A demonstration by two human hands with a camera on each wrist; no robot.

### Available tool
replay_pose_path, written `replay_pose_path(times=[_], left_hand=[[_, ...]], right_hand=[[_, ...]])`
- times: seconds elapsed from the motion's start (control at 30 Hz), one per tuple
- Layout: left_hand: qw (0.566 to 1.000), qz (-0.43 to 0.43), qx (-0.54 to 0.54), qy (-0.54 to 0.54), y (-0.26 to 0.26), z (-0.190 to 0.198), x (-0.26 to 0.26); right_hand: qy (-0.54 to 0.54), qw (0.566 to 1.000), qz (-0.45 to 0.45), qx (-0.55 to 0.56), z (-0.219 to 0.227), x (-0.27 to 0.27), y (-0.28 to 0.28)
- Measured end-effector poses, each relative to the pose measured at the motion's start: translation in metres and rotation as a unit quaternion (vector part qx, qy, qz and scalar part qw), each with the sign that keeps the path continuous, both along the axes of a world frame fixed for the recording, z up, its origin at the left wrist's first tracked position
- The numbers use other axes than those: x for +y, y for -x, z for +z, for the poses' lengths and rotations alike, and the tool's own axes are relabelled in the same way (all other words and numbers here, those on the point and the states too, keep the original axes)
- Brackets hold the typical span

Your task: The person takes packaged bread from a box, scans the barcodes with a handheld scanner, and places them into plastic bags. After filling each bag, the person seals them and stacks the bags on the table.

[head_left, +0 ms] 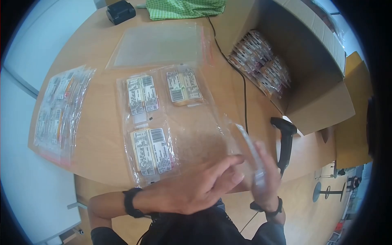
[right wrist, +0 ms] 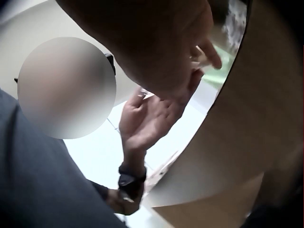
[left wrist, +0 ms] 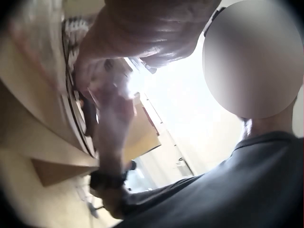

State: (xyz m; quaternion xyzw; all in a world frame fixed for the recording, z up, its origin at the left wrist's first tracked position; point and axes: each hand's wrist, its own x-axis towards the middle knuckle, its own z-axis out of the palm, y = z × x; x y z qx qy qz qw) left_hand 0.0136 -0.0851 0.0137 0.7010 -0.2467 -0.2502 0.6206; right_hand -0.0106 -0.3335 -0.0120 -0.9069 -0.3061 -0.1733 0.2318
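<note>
Clear packet point(head_left: 251, 148) may slip beside the scanner point(head_left: 284, 141)

The right hand point(head_left: 267, 179) appears to pinch it, left of the scanner; blur hides the exact hold. The left hand point(head_left: 200, 185) has thumb and forefinger apart. If the hold is too light, or the hands bump, it could drop onto the plastic bag point(head_left: 200, 130), farther left.

Beyond the right grip point(head_left: 266, 175) I see a black scanner point(head_left: 286, 143) and a brown carton point(head_left: 320, 110); farther, a green-and-white checked cloth point(head_left: 185, 9). Left of this grip are white labels point(head_left: 152, 151) with black bars.
</note>
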Motion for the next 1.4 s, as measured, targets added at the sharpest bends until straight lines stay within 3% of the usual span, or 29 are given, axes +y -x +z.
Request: replay_pose_path(times=[0.03, 0.07, 0.1, 0.17, 0.23, 0.27, 0.37, 0.57, 0.67, 0.8, 0.97, 1.03, 1.1, 1.17, 1.4], left_hand=[[0.999, -0.019, -0.036, -0.031, -0.003, 0.003, 0.007], [0.969, 0.027, -0.237, -0.064, -0.013, -0.005, 0.014], [0.969, 0.025, -0.236, -0.063, -0.018, -0.010, 0.021], [0.873, 0.059, -0.380, -0.300, -0.025, -0.015, 0.033], [0.866, 0.050, -0.392, -0.306, -0.029, -0.019, 0.037], [0.859, 0.042, -0.403, -0.313, -0.030, -0.020, 0.038], [0.864, 0.051, -0.394, -0.310, -0.030, -0.016, 0.039], [0.858, 0.036, -0.405, -0.314, -0.032, -0.023, 0.041], [0.880, 0.056, -0.380, -0.279, -0.032, -0.020, 0.042], [0.881, 0.076, -0.390, -0.258, -0.028, -0.022, 0.044], [0.915, 0.080, -0.332, -0.214, -0.037, -0.019, 0.049], [0.913, 0.096, -0.338, -0.207, -0.035, -0.018, 0.048], [0.911, 0.112, -0.343, -0.200, -0.032, -0.016, 0.048], [0.904, 0.125, -0.363, -0.189, -0.029, -0.014, 0.048], [0.904, 0.138, -0.366, -0.172, -0.030, -0.013, 0.054]], right_hand=[[-0.060, 0.998, -0.034, 0.011, 0.000, -0.005, 0.001], [-0.342, 0.925, -0.098, 0.133, 0.000, -0.014, 0.009], [-0.382, 0.908, -0.119, 0.129, 0.000, -0.019, 0.014], [-0.297, 0.947, -0.083, 0.083, 0.004, -0.026, 0.018], [-0.196, 0.980, 0.029, -0.021, 0.008, -0.022, 0.009], [-0.175, 0.984, 0.039, 0.013, 0.009, -0.024, 0.013], [-0.123, 0.991, 0.059, 0.001, 0.017, -0.021, 0.017], [-0.229, 0.972, 0.043, 0.021, 0.008, -0.019, 0.018], [-0.088, 0.986, 0.135, 0.034, 0.015, -0.014, 0.015], [-0.152, 0.985, 0.079, 0.017, 0.013, -0.011, 0.018], [-0.117, 0.990, 0.080, 0.007, 0.017, -0.007, 0.017], [-0.067, 0.986, 0.152, -0.004, 0.019, -0.004, 0.016], [-0.066, 0.983, 0.166, -0.037, 0.016, 0.003, 0.013], [0.040, 0.977, 0.180, -0.108, 0.018, 0.008, 0.010], [0.119, 0.972, 0.128, -0.158, 0.024, 0.007, 0.007]])
